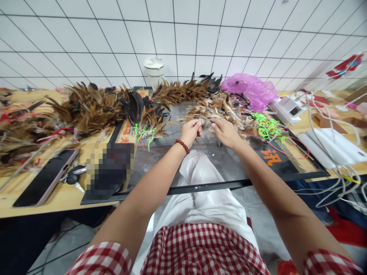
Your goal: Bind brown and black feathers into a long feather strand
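Observation:
My left hand, with a red bead bracelet at the wrist, is closed in a pinch on a small bunch of brown feathers. My right hand is closed too, gripping the same bunch from the right. Both hands hover over a dark cutting mat at the table's middle. Just beyond them lies a loose heap of pale brown feathers. Neon green ties lie to the right of my right hand, and a few more green ties lie to the left.
Bundles of brown and black feathers cover the left and back of the wooden table. A phone and keys lie front left. A white jar, a purple plastic bag, white boxes and cables stand at the back and right.

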`<state>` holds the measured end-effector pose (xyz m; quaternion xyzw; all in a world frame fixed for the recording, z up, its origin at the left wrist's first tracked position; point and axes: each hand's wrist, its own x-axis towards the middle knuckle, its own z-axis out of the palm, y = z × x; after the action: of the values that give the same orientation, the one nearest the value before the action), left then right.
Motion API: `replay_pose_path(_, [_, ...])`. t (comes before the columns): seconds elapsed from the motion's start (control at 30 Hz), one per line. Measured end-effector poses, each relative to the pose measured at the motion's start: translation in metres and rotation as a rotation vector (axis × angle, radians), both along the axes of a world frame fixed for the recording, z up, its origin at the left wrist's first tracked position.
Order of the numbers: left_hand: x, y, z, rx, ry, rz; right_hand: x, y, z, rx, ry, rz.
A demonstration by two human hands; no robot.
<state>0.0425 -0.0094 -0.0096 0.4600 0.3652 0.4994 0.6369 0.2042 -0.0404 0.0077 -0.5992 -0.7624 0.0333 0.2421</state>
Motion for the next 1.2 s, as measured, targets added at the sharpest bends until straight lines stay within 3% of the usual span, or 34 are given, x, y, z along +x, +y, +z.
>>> replay_pose_path(0.33, [0.001, 0.000, -0.001, 0.033, 0.057, 0.009, -0.004, 0.007, -0.002, 0.010, 0.094, 0.083])
replay_pose_path(0.63, [-0.002, 0.000, -0.001, 0.037, -0.016, -0.042, -0.010, 0.011, -0.004, -0.102, 0.387, 0.048])
replay_pose_path(0.87, [-0.002, 0.001, 0.000, -0.012, 0.011, -0.069, -0.011, -0.005, 0.009, 0.005, 0.088, -0.115])
replay_pose_path(1.03, [-0.002, 0.002, -0.002, -0.022, -0.004, -0.053, 0.057, -0.043, 0.032, 0.140, -0.143, -0.426])
replay_pose_path(1.1, [-0.002, 0.002, -0.002, -0.029, 0.003, -0.049, 0.099, -0.063, 0.031, 0.082, -0.203, -0.586])
replay_pose_path(1.2, [-0.002, 0.002, -0.002, -0.034, 0.005, -0.040, 0.154, -0.090, 0.012, -0.099, -0.271, -0.735])
